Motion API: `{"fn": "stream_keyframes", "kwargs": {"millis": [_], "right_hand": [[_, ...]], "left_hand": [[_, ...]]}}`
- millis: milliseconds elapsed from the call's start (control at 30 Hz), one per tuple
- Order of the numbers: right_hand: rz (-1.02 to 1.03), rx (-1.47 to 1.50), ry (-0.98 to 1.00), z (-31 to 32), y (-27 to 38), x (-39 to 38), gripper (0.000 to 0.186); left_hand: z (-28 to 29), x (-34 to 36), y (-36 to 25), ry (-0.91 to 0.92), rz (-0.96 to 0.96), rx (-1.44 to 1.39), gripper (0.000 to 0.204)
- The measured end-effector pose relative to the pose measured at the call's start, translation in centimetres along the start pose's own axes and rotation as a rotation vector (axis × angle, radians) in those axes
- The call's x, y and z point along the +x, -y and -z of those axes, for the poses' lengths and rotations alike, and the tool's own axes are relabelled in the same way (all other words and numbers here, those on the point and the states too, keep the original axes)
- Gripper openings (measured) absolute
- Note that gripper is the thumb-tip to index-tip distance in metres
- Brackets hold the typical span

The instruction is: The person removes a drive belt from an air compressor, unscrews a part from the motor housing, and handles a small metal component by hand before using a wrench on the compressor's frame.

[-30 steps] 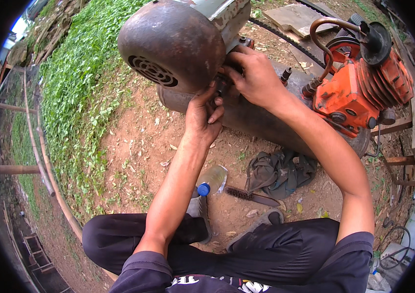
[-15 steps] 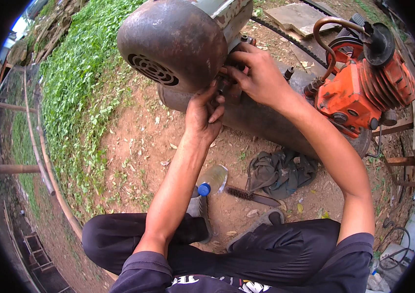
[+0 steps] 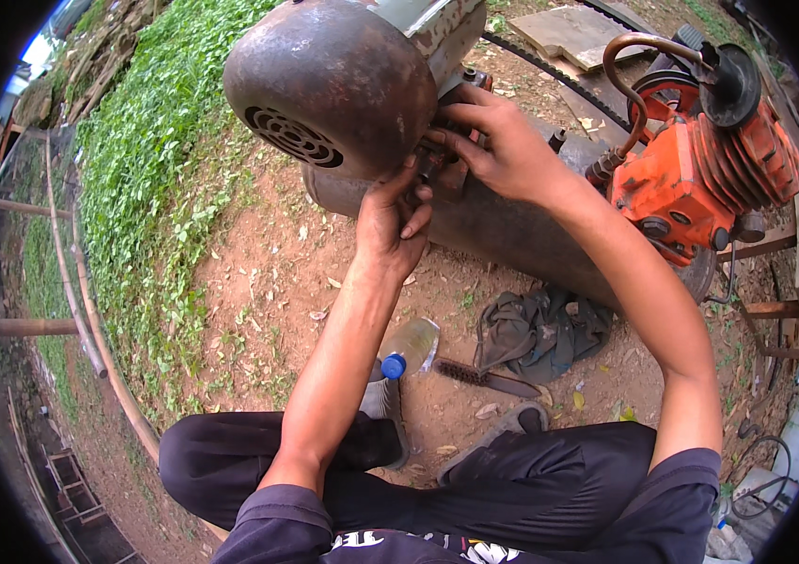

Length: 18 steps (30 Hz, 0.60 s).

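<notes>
Both of my hands work at the base of a rusty electric motor (image 3: 333, 85) with a slotted round end cover. My left hand (image 3: 395, 218) is curled, palm partly up, below the motor's right edge, its fingertips at a small dark cylindrical part (image 3: 429, 167). From the right comes my right hand (image 3: 512, 146), thumb and fingers bent together close to the same part. What each hand grips is mostly hidden by the fingers and the motor. Under them lies a dark, rusty compressor tank (image 3: 522, 230).
An orange compressor pump (image 3: 681, 179) with a bent copper-coloured pipe (image 3: 611, 58) stands at the right. A black belt (image 3: 559, 75) runs behind. On the dirt lie a blue-capped bottle (image 3: 411, 343), a brush (image 3: 484, 378) and a dark rag (image 3: 545, 334). Bamboo poles (image 3: 89, 282) stand left.
My right hand's fingers have shifted slightly at the motor base. My left hand stays almost in place, and the surrounding things have not moved.
</notes>
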State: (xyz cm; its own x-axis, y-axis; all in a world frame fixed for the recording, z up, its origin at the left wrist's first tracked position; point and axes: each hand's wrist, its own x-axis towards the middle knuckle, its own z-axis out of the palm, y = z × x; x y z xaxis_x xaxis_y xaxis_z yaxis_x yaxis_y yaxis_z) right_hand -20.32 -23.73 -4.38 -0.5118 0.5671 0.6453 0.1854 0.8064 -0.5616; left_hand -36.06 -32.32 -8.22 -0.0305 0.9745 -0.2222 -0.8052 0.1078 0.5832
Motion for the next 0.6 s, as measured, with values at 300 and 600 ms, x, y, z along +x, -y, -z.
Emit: {"fn": "stream_keyframes", "kwargs": {"millis": [300,600], "right_hand": [[-0.014,-0.157,-0.032,-0.3,1.4,-0.2,0.014],[-0.153,0.11,-0.213,-0.4,-0.2,-1.0,0.024]], "left_hand": [[-0.2,-0.1,-0.1,-0.007,0.006,-0.011,0.014],[-0.6,-0.3,-0.1,-0.023,0.008,0.001,0.017]]}}
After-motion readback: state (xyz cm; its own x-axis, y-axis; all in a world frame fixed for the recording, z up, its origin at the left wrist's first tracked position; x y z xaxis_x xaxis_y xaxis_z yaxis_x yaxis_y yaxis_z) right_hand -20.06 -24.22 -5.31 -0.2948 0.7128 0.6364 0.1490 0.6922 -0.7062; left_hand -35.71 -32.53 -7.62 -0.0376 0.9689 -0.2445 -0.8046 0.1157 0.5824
